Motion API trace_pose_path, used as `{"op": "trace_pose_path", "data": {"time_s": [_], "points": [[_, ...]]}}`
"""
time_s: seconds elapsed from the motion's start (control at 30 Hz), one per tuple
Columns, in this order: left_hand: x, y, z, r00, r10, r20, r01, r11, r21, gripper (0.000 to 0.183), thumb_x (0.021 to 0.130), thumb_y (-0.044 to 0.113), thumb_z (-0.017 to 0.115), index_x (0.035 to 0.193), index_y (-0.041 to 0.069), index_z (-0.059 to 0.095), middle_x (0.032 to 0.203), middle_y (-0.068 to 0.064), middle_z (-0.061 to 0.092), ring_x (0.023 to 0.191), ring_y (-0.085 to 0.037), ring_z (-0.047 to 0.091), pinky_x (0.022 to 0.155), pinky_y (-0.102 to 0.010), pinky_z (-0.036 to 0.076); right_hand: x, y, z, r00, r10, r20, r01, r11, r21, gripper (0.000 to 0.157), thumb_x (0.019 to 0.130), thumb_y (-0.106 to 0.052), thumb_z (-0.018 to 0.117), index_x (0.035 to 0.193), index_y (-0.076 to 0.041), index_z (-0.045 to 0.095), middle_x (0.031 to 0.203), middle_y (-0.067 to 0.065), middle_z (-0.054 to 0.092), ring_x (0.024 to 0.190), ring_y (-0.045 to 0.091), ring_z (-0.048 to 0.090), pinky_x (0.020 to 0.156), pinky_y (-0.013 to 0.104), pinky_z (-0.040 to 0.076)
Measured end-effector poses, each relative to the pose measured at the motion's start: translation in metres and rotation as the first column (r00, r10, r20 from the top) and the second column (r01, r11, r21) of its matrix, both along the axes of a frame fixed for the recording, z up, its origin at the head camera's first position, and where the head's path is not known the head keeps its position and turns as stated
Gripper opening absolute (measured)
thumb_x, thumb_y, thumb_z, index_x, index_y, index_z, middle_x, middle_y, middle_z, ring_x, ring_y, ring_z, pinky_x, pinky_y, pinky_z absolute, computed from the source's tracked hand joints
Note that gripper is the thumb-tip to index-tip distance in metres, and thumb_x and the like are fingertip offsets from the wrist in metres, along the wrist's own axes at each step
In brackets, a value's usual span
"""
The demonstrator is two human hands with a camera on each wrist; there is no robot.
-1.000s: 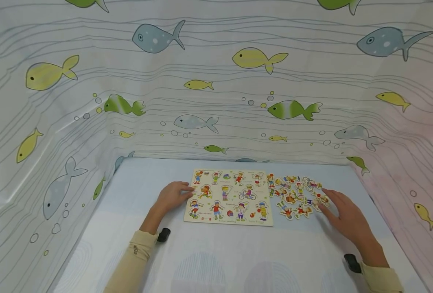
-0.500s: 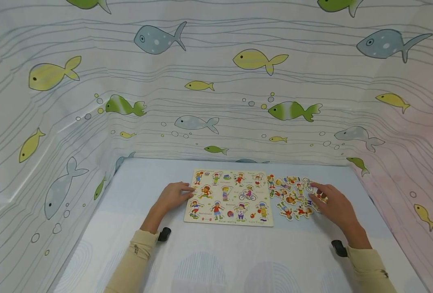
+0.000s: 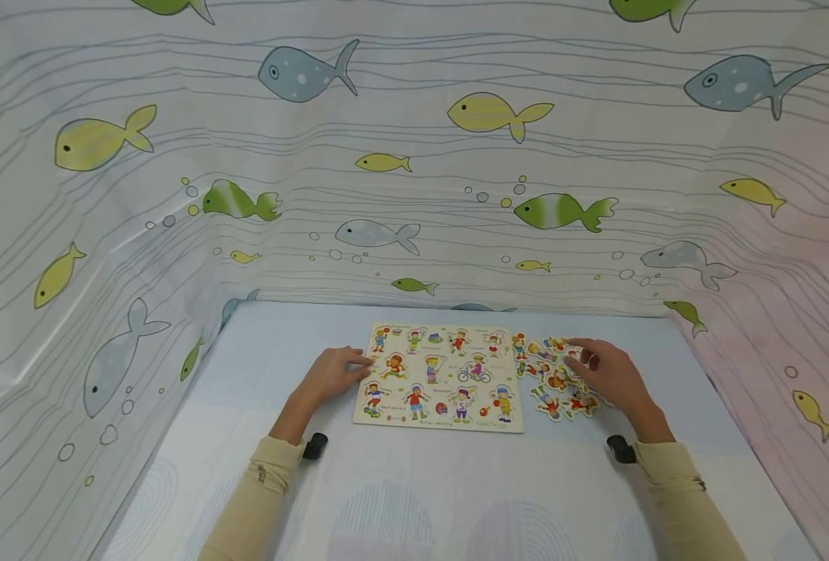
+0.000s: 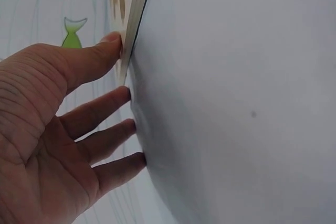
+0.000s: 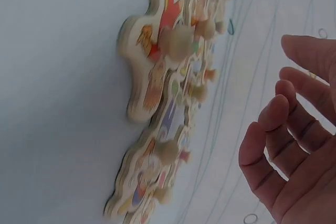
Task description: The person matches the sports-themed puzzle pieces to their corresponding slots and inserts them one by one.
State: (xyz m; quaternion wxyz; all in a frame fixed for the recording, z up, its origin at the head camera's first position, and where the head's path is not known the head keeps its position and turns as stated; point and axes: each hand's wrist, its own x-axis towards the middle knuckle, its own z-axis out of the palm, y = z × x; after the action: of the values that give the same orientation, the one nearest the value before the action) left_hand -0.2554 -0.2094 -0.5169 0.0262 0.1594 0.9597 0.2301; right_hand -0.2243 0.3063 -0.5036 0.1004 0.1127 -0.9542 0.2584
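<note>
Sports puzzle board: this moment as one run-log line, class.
left hand: touching left edge of sports puzzle board | right hand: over knobbed wooden puzzle pieces, holding none | pieces: right of board

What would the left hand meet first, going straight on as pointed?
The picture board. Its left edge lies right in front of the left hand, whose thumb seems to touch it, though contact is hard to judge.

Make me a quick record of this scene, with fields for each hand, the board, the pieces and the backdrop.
Left hand: thumb at the left edge of the board
Right hand: over the pieces, fingers bent, holding nothing
Board: flat on the table, printed with sports figures
Pieces: loose, with knobs, clustered right of the board
Backdrop: fish-patterned, behind the table
</note>
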Motion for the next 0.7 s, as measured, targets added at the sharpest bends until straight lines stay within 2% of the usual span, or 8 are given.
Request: {"op": "trace_pose_path", "data": {"time_s": [0.4,0.7], "points": [[0.0,0.0,0.002,1.0,-0.008,-0.008,0.008,1.0,-0.007,0.025,0.091,0.023,0.072,0.113,0.012,0.076,0.129,-0.016,0.063,0.126,-0.039,0.053,0.108,-0.055,0.037,-0.032,-0.019,-0.001,0.995,0.003,0.095,-0.002,1.0,-0.011,0.038,0.092,-0.027,0.072,0.123,-0.007,0.068,0.078,0.002,0.054,0.067,0.02,0.047,0.053,0.032,0.036],[-0.002,0.0,0.0,1.0,-0.006,0.006,0.006,1.0,0.003,0.025,0.091,0.024,0.072,0.113,0.012,0.076,0.129,-0.015,0.063,0.127,-0.039,0.052,0.109,-0.055,0.036,-0.049,-0.03,-0.006,0.987,0.058,0.151,-0.053,0.998,-0.038,0.03,0.091,-0.027,0.073,0.114,-0.007,0.072,0.075,0.002,0.055,0.058,0.018,0.044,0.05,0.032,0.035]]}}
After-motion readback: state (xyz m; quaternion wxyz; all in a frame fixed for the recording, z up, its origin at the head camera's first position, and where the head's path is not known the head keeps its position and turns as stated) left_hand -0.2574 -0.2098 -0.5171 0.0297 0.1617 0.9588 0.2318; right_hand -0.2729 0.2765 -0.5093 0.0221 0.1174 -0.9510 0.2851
